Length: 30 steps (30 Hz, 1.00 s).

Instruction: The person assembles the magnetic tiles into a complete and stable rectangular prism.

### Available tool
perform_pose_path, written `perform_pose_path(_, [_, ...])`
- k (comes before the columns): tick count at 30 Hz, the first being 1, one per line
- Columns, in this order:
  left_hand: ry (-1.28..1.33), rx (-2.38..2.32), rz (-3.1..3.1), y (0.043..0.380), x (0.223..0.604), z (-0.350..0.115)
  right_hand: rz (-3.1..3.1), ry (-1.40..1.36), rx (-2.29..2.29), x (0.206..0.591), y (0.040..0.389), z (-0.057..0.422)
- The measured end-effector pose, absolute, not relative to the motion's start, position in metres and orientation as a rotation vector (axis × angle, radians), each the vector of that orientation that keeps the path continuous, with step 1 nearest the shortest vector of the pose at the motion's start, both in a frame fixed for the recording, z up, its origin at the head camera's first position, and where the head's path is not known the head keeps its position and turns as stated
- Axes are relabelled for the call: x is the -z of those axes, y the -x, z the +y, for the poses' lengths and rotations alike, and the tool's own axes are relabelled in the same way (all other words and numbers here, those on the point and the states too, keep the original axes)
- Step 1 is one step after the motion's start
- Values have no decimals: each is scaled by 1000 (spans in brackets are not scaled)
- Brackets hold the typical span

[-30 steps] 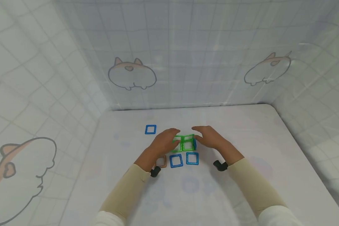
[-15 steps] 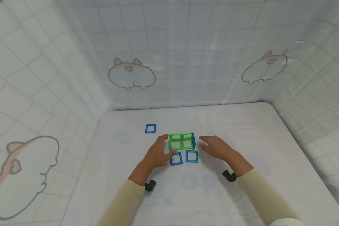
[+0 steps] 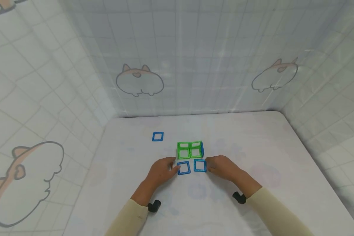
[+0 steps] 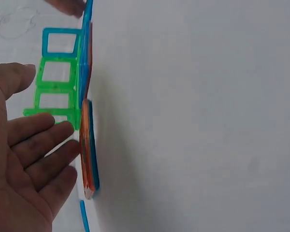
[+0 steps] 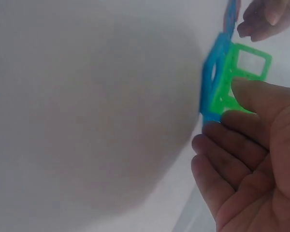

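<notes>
Green square magnetic tiles [image 3: 190,151] stand joined as an open structure mid-table, a blue tile [image 3: 202,150] upright on their right end. Two blue square tiles, the left one [image 3: 184,173] and the right one [image 3: 200,170], lie in front. My left hand [image 3: 160,171] is beside the left blue tile, thumb apart from loosely straight fingers, close to an orange tile stack [image 4: 86,159] with blue on its other face; contact is unclear. The hand mostly hides that stack in the head view. My right hand [image 3: 224,167], fingers loosely bent, has its fingertips at the right blue tile's right edge.
Another blue square tile [image 3: 157,140] lies farther back, left of the structure. The pale table [image 3: 253,137] is bordered by a back wall [image 3: 200,82] and side walls covered with grid-patterned sheeting.
Both hands have come away from the green structure and moved nearer to me, down to the front tiles. The green structure now stands untouched.
</notes>
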<state>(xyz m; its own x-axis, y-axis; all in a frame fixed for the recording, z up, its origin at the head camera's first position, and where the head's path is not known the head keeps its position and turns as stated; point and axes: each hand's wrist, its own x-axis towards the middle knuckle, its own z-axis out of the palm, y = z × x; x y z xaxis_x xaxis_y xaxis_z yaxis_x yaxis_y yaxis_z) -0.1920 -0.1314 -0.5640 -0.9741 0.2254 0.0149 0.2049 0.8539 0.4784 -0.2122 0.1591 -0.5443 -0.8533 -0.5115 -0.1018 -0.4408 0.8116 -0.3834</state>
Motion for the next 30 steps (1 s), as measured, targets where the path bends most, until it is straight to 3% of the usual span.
perform_pose_path(9, [-605,-481,2908,175,569,-124,2847,719,473,554,203,150])
perform_pose_path(21, [-625,-539,2922,177,583,-124,2933,689,350,567,200,138])
perform_pose_path(30, [-797,-408,3003,179,580,-125,2993,921,183,564,202,136])
